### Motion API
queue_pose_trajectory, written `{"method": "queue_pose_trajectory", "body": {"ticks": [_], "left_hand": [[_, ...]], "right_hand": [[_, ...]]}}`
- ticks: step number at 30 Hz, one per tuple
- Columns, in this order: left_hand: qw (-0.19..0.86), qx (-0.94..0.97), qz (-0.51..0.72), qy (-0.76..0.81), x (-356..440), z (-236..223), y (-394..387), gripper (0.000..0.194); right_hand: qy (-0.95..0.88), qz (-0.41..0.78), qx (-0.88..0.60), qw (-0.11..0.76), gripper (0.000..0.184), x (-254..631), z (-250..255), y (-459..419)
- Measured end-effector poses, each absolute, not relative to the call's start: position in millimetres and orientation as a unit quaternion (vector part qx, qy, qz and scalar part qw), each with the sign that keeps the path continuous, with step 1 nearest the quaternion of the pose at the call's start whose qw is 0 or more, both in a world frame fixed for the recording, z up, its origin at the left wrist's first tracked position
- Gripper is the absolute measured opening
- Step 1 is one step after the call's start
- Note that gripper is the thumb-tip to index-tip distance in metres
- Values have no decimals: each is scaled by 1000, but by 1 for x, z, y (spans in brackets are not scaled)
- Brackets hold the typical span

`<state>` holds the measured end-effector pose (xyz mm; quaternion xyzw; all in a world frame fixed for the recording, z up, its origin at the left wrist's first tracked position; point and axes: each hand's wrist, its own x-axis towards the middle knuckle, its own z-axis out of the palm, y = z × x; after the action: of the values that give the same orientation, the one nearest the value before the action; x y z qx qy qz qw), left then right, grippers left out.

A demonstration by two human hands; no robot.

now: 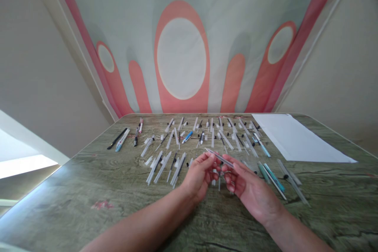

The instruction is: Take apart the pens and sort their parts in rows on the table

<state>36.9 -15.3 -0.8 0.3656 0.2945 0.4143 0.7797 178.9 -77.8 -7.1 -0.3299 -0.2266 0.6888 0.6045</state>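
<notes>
Above the middle of the table, my left hand and my right hand hold one slim pen between them. Its thin tip points up and to the left. My left thumb and fingers pinch it near that tip, while my right fingers grip the rear end. Whether it is a whole pen or a refill inside a clear barrel, I cannot tell. Around and beyond my hands lie several clear pen barrels, dark refills and small caps in loose rows. A few parts are hidden under my hands.
White paper covers the table's right rear. Teal pen parts lie right of my right hand. A blue pen rests among the parts. Several assembled pens lie at the left. A patterned backdrop rises behind the wooden table.
</notes>
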Motion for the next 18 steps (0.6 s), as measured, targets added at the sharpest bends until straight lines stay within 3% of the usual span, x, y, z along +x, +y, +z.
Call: {"method": "queue_pose_trajectory", "body": {"ticks": [6,10,18], "left_hand": [[675,516,410,331,26,3,-5,26],[682,531,399,306,24,1,-4,31],[687,499,428,310,8,10,15,32]], "right_hand": [[-380,614,-445,530,30,173,-11,-80],[-487,561,-475,471,30,173,-14,-81],[-511,550,-487,446,33,175,-13,-82]]}}
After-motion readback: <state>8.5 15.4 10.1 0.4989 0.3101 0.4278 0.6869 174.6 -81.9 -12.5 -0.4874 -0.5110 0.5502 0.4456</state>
